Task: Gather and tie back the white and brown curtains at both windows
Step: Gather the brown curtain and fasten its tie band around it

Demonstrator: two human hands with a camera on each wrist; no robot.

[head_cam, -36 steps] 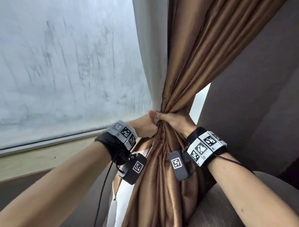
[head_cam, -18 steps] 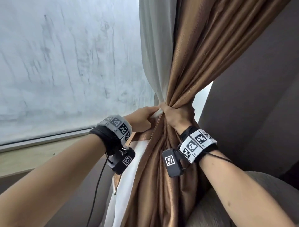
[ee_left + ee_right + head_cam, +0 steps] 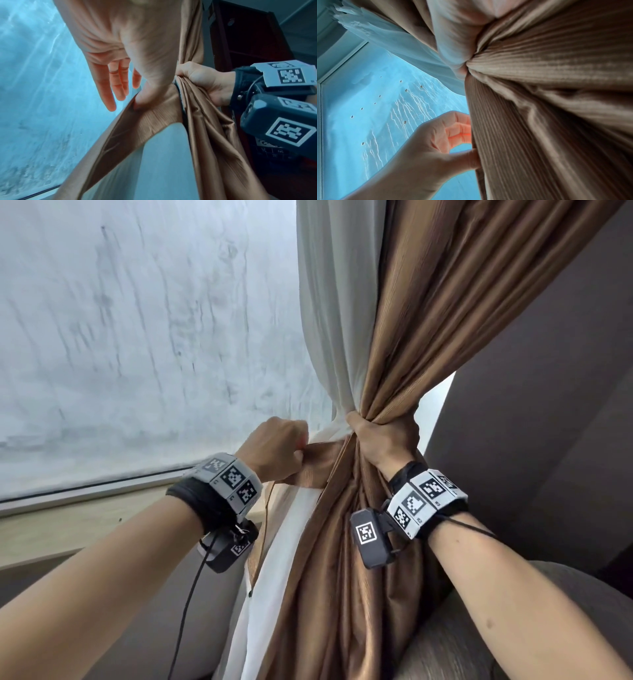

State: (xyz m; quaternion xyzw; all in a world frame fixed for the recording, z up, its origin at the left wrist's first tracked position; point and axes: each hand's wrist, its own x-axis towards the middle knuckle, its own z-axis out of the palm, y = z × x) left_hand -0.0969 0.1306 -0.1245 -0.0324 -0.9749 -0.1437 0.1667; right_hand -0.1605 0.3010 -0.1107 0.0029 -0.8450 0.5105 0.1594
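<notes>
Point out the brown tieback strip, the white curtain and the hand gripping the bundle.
brown tieback strip [image 3: 317, 462], head view, taut middle.
white curtain [image 3: 329, 313], head view, upper folds.
right hand [image 3: 383, 440], head view, back of hand.

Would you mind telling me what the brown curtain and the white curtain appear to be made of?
The brown curtain looks like woven fabric with a slight sheen: fine ribbing and glossy folds show. The white curtain looks like thinner matte cloth, softly creased; its fibre cannot be told.

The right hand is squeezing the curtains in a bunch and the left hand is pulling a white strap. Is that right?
Nearly. The right hand does squeeze the brown curtain and white curtain in a bunch. But the strap the left hand pulls is brown, not white. The head view and the left wrist view both show it.
</notes>
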